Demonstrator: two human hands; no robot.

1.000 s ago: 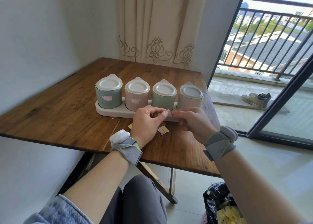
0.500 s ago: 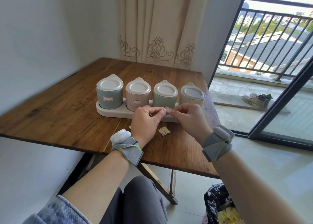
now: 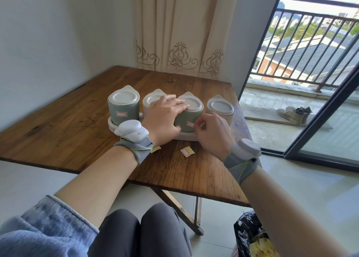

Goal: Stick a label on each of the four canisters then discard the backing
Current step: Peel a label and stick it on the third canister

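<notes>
Four lidded canisters stand in a row on a white base (image 3: 111,123). The left green canister (image 3: 124,109) carries a label. The pink canister (image 3: 153,99) is mostly hidden behind my left hand (image 3: 165,116), which grips the third, green canister (image 3: 191,113) from its left side. My right hand (image 3: 211,132) pinches a white red-edged label (image 3: 190,124) against that canister's front. The beige canister (image 3: 221,109) stands at the right end. On the table lie one more label on yellow backing (image 3: 186,151) and a yellow backing scrap (image 3: 156,149).
The wooden table (image 3: 77,132) stands in a wall corner with a curtain (image 3: 178,27) behind it. A black bag (image 3: 250,235) with yellow scraps sits on the floor at lower right. An open sliding door leads to a balcony with shoes (image 3: 295,114).
Both hands held a label just in front of the base. My left hand has moved up onto the third canister and my right hand has brought the label to its front.
</notes>
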